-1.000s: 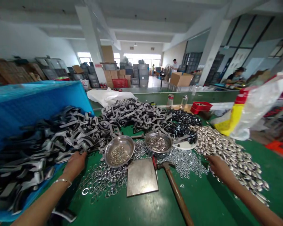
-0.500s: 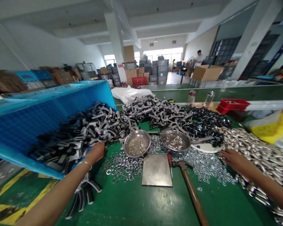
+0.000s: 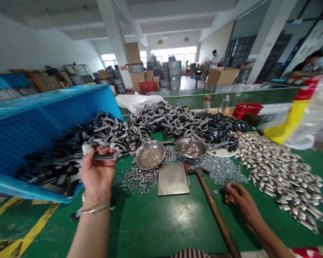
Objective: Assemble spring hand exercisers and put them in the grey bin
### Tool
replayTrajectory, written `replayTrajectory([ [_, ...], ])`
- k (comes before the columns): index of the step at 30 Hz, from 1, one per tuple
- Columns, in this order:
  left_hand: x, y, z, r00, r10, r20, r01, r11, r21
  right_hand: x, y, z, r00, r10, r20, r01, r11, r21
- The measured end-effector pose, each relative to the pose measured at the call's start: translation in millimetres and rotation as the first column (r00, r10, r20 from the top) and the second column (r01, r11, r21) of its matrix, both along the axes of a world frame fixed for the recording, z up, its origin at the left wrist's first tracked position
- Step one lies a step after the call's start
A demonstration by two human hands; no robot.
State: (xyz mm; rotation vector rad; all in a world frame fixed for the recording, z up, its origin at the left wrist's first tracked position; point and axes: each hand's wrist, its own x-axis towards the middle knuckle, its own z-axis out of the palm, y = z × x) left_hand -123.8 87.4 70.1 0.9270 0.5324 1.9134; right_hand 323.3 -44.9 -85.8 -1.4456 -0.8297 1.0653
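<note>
The left hand [image 3: 98, 176], palm up, grips a handle [image 3: 105, 156] in curled fingers, near the blue crate [image 3: 37, 139] at left. The right hand [image 3: 242, 200], fingers bent, is between the hammer [image 3: 214, 204] and the silver parts [image 3: 277, 168] at right; I cannot tell whether it pinches something. A metal plate [image 3: 173, 180] lies left of the hammer.

Carton [image 3: 223, 76], large, flaps open. Red crate [image 3: 147, 86], before stacked boxes [image 3: 141, 76]. Grey bins [image 3: 174, 73], stacked, right of red crate. Pillar [image 3: 115, 43], white. Fan [image 3: 205, 68], left of a standing person [image 3: 214, 60]. Bottles [image 3: 207, 103], two, upright.
</note>
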Motion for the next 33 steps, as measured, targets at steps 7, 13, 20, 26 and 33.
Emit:
replayTrajectory([
  [7,227,-51,-77.9,0.011,-0.158,-0.987,0.489,0.862,-0.132,-5,-18,-1.6,0.928,-0.121,-0.353,0.116,0.993,-0.035],
  [13,324,-55,-135.6,-0.218,-0.146,-0.965,0.455,0.859,-0.233,12,-30,2.7,0.916,-0.188,-0.356,0.2,0.98,-0.003],
  [20,297,-26,-122.5,-0.044,-0.313,-0.949,0.46,0.837,-0.297,14,-19,23.5,0.902,0.011,-0.432,0.018,0.998,0.062],
  [26,209,-50,-112.5,0.56,-0.77,-0.306,0.487,0.605,-0.63,-31,3,34.7,0.789,0.325,-0.521,-0.347,0.936,0.059],
  [33,168,-97,-121.0,0.814,-0.575,-0.085,0.394,0.653,-0.647,-101,21,44.4,0.674,0.609,-0.418,-0.662,0.75,0.024],
])
